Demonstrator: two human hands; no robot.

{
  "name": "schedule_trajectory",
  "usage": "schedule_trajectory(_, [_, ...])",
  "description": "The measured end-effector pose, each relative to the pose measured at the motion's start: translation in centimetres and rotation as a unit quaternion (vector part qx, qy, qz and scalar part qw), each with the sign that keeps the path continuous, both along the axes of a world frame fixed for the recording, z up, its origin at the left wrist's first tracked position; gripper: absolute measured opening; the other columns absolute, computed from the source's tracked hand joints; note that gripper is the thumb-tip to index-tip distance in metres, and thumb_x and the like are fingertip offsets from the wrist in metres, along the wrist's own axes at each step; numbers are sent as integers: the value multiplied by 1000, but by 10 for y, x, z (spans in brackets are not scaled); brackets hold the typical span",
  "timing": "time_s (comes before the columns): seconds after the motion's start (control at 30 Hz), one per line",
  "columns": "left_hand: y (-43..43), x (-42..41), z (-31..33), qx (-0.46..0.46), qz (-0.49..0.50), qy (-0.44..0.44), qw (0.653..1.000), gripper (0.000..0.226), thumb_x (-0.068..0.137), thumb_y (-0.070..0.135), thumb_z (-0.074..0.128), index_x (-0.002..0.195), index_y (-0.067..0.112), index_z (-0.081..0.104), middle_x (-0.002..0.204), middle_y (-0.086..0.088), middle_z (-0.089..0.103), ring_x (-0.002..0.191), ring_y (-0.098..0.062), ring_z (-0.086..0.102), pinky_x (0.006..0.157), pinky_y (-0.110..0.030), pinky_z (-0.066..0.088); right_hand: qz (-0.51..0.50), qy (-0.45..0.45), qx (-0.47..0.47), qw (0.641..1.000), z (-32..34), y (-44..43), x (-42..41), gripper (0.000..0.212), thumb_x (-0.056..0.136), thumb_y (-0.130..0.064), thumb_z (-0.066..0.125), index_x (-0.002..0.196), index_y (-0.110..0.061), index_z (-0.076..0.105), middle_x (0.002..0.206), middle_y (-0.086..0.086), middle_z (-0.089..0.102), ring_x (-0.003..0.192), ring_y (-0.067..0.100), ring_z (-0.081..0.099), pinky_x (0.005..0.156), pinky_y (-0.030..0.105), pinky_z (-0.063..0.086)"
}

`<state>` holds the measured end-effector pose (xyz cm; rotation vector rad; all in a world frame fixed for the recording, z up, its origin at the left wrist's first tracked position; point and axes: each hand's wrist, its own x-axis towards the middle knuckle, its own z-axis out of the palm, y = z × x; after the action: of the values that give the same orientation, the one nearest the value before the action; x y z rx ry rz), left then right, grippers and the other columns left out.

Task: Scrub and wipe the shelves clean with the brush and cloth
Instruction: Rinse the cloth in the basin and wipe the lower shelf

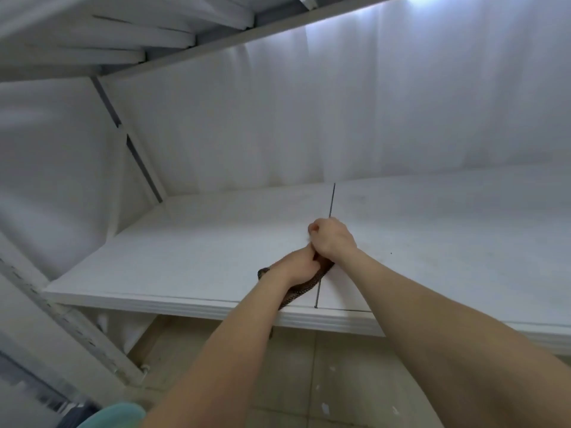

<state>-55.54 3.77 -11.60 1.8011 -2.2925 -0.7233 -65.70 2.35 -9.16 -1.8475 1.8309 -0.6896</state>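
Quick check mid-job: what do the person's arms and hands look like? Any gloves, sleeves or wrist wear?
The left hand and right hand wear no gloves, and no ring, watch or band shows. The left forearm and right forearm are uncovered to the frame edge; no sleeves are in view. The teal fabric at the bottom edge may be clothing.

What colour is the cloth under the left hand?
The cloth is dark brown with pale speckles; it shows in the head view.

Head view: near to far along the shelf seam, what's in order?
Floor tiles → shelf front edge → left hand on the brown cloth → right hand → seam → white back wall.
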Motion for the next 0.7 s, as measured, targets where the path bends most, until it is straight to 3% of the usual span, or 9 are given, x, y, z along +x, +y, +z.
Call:
schedule_trajectory(0.07, [-12, 21, -2, -28, -43, -13, 999, 51, 95, 16, 45, 144, 21, 32, 143, -6, 45, 130, -26, 43, 106, -42, 37, -14, 18, -7, 1000, -3, -12, 7, 37, 96, -18, 40, 129, -20, 57, 134, 10, 48, 124, 31, 43, 100, 38, 40])
schedule_trajectory(0.13, [-33, 49, -6, -58, -61, -87, 993, 53, 98, 24, 43, 148, 27, 25, 154, -4, 27, 139, -23, 27, 113, -40, 26, -20, 48, 5, 999, -5, -25, 14, 39, 95, -19, 40, 132, -16, 53, 135, 11, 45, 125, 31, 39, 99, 38, 39])
schedule_trajectory(0.27, [-89, 103, -16, -25, 94, -200, 975, 58, 100, 47, 23, 152, 26, 8, 157, -18, 5, 145, -31, 8, 118, -41, 11, -19, 56, 19, 998, -9, -55, 16, 41, 100, -25, 40, 139, -13, 45, 140, 13, 41, 129, 32, 34, 100, 40, 38])
schedule_trajectory(0.43, [-143, 108, -19, 7, 180, -196, 964, 61, 100, 50, 17, 152, 25, 0, 156, -21, -10, 145, -36, -8, 118, -46, 0, -37, 51, 11, 998, -14, -97, 9, 39, 100, -26, 37, 136, -12, 45, 137, 14, 40, 127, 33, 34, 96, 39, 37])
schedule_trajectory(0.6, [-186, 20, -23, -56, 30, -197, 978, 57, 101, 45, 20, 153, 24, 7, 158, -17, 1, 145, -34, 5, 118, -45, 6, -107, 40, 0, 993, -22, -137, -9, 40, 101, -33, 33, 132, -13, 49, 134, 12, 42, 126, 31, 33, 94, 38, 36])
schedule_trajectory(0.7, [-197, -27, -24, -107, -84, -77, 988, 53, 97, 37, 35, 147, 21, 27, 152, -9, 30, 138, -25, 31, 113, -40, 27, -134, 40, -30, 990, -22, -160, -14, 41, 101, -34, 33, 130, -13, 52, 131, 12, 46, 124, 32, 34, 94, 38, 35])
